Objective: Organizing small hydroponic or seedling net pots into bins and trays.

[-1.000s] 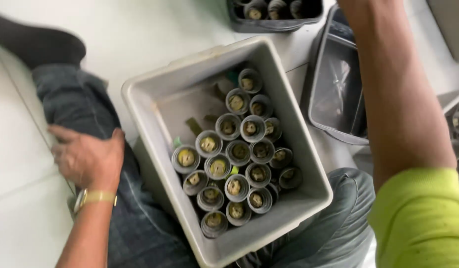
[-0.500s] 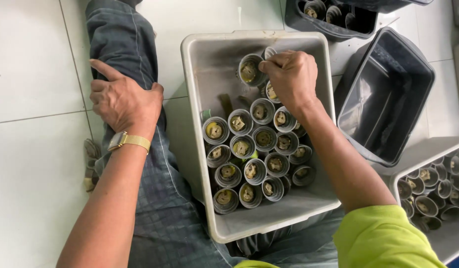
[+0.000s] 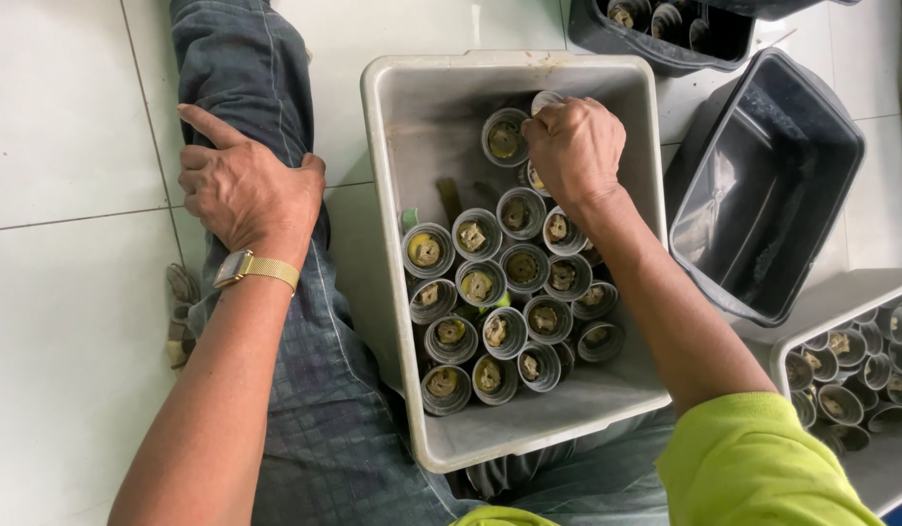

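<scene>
The right hand point(image 3: 573, 151) is closed around a small cup point(image 3: 545, 99) at the far end of the grey tub point(image 3: 529, 443). Many cups point(image 3: 480, 284) crowd below. The left hand point(image 3: 246, 190) rests flat and empty on the jeans leg point(image 3: 241, 68). An empty dark bin point(image 3: 763, 185) sits beside.

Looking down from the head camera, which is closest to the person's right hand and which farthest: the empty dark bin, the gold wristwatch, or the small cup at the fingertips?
From the right hand:
1. Small round plastic cup, at the fingertips, inside the pale grey tub.
2. Empty dark grey plastic bin, to the right on the floor.
3. Gold metal wristwatch, far left, on the other wrist.
</scene>
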